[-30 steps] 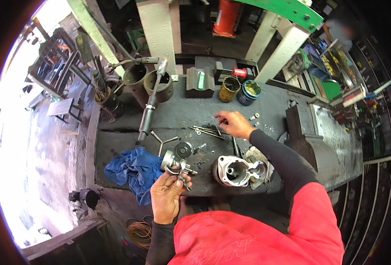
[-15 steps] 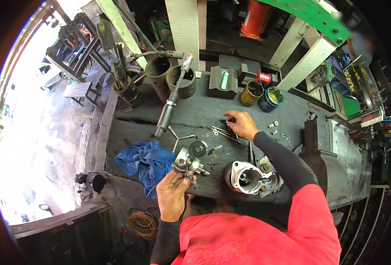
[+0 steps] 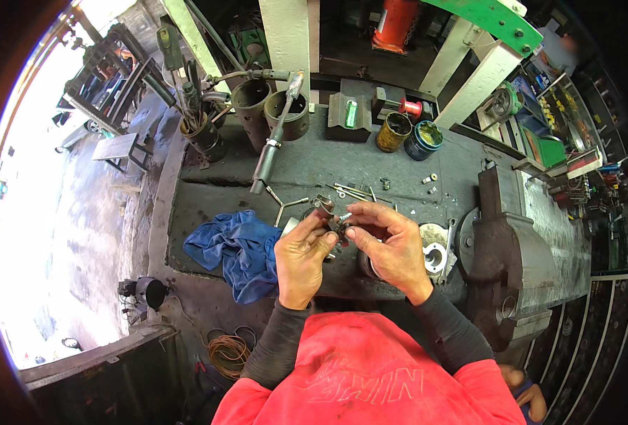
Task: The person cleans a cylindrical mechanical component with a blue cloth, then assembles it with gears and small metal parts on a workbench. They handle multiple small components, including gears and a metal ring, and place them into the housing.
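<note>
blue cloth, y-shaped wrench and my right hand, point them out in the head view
Blue cloth [image 3: 237, 253]: head view, middle of its crumpled folds.
Y-shaped wrench [image 3: 283, 205]: head view, hub where its arms meet.
Right hand [image 3: 393, 245]: head view, back of the hand.

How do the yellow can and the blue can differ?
Colour: the yellow can is stained yellow-brown outside; the blue can is dark with a blue rim.
Contents: the yellow can looks dark inside; the blue can shows yellowish-green stuff.
Shared: both stand upright and open on the bench.
</note>
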`<state>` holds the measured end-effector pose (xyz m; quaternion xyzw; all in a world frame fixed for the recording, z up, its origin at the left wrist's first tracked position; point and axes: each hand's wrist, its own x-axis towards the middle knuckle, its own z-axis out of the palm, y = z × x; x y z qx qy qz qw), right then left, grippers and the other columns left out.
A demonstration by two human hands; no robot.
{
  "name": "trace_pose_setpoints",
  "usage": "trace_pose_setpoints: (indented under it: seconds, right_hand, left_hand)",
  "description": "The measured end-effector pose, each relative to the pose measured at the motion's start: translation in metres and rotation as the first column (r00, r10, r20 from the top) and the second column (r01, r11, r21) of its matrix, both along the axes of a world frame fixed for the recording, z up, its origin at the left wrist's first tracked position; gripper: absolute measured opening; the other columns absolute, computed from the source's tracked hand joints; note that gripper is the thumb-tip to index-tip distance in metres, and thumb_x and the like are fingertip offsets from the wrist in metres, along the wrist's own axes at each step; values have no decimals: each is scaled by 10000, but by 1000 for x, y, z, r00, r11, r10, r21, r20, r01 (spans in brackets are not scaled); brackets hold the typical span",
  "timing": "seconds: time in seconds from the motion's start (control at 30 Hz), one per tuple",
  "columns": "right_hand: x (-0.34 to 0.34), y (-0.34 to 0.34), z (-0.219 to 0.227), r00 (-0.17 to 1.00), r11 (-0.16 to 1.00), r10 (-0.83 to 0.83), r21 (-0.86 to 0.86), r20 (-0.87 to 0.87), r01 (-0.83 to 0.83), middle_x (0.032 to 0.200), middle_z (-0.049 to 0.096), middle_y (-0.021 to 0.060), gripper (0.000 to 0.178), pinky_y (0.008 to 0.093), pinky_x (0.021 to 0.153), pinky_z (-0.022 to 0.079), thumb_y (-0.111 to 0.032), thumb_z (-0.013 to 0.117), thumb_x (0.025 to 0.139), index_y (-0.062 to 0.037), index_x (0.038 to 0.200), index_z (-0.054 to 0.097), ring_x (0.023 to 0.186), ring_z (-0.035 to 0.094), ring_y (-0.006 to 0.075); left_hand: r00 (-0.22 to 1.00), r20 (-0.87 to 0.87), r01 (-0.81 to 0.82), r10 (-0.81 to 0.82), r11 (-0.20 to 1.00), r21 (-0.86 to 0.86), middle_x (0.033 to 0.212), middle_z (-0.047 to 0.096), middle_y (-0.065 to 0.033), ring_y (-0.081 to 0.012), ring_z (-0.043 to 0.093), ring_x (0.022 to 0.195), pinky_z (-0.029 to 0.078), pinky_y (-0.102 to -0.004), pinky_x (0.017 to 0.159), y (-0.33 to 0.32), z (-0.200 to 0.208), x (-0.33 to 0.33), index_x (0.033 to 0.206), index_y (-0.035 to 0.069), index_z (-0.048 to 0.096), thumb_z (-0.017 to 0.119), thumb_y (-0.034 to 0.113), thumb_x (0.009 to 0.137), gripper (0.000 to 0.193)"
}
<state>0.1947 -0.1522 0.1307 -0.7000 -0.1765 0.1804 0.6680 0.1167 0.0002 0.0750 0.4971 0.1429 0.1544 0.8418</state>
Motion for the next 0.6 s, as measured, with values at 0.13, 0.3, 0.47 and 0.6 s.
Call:
trace_pose_setpoints:
  seconds: [0.13, 0.3, 0.47, 0.6]
  right_hand:
    - [-12, -2, 2, 978, 991, -83, -86, 189, 101, 1198, 780, 110, 366, 306, 967, 605, 39, 750, 971, 27, 1334, 704, 1124, 746, 170]
    - [-24, -3, 4, 955, 979, -111, -138, 276, 153, 1199, 783, 104, 381, 302, 951, 606, 55, 743, 967, 23, 1344, 701, 1122, 744, 169]
    - [-28, -3, 4, 976, 977, -209, -27, 61, 211, 1126, 778, 79, 450, 266, 890, 596, 80, 743, 952, -2, 1387, 659, 1029, 727, 118]
    - [-29, -4, 5, 973, 971, -226, 65, -50, 229, 1053, 759, 55, 457, 240, 853, 580, 95, 751, 936, 8, 1373, 647, 963, 700, 81]
  left_hand:
    - [1000, 0, 1, -1, 998, 69, 1260, 730, -114, -157, 708, 1099, 597, -281, 934, -6, 2, -1, 1421, -69, 649, 734, -148, 939, 495]
    - [996, 72, -56, 44, 982, 179, 1167, 740, -93, -154, 718, 1049, 584, -261, 921, -13, 4, -3, 1383, -61, 685, 743, -151, 920, 474]
    - [993, 108, -68, 39, 957, 281, 1178, 725, -93, -160, 713, 1056, 597, -272, 904, -17, 8, -3, 1373, -52, 694, 761, -155, 903, 486]
    - [992, 120, -73, 37, 948, 310, 1177, 727, -99, -157, 714, 1034, 611, -283, 886, -19, 10, -4, 1358, -44, 709, 782, -143, 890, 484]
